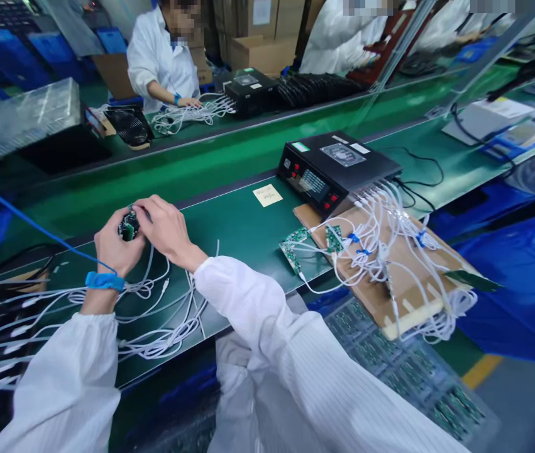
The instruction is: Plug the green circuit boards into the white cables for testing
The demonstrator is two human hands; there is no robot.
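Small dark green circuit boards [128, 226] are held over the left part of the green bench. My left hand [115, 248] curls round them from the left and below. The fingers of my right hand [166, 228] are bent and press on them from the right; my hands hide part of the boards, and their number is unclear. A blue wrist strap [105, 281] with a blue cord circles my left wrist. White cables [168, 333] with small plugs lie on the bench below my hands.
A black test box [337, 167] feeds many white cables over a cardboard sheet [371, 302]. Green circuit boards [294, 248] hang on these cables near the bench edge. A clear tray of boards [403, 371] is below. Across the barrier, a person in white [161, 63] touches cables.
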